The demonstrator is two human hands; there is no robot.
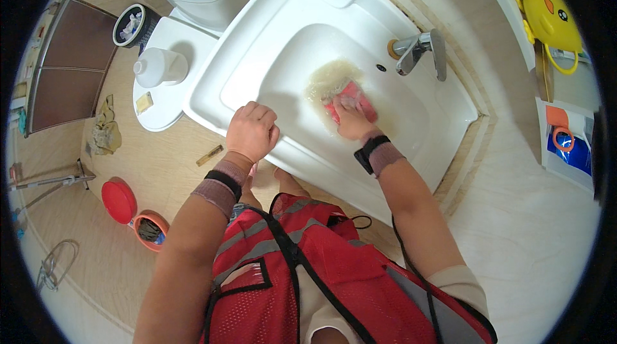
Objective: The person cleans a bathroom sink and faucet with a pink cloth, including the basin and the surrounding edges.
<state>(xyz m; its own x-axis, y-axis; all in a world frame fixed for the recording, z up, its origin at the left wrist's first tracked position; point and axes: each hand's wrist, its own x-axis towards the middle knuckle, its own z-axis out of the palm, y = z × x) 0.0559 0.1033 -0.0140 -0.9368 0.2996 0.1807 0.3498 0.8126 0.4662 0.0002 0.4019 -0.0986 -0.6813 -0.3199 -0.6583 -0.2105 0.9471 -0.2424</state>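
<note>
My right hand [354, 115] is down in the white ceramic washbasin [308, 4], its fingers pressed onto a wet red cloth [368, 110]. Cloudy yellowish water [332, 71] lies around the cloth at the bottom of the bowl. My left hand [251, 129] is curled into a loose fist at the basin's front rim, with nothing seen in it. Whether it rests on the rim I cannot tell. Beyond the cloth, a chrome faucet [419, 50] stands on the basin's back right, near a small dark overflow hole [381, 68].
Left of the basin is a toilet [164, 28] with a white plastic jug [161, 66] and a pale yellow sponge [144, 102] on its lid. On the floor are a crumpled cloth [106, 134], an orange bucket [152, 230] and a wastebasket [136, 25]. A yellow duck-faced container [549, 23] hangs at right.
</note>
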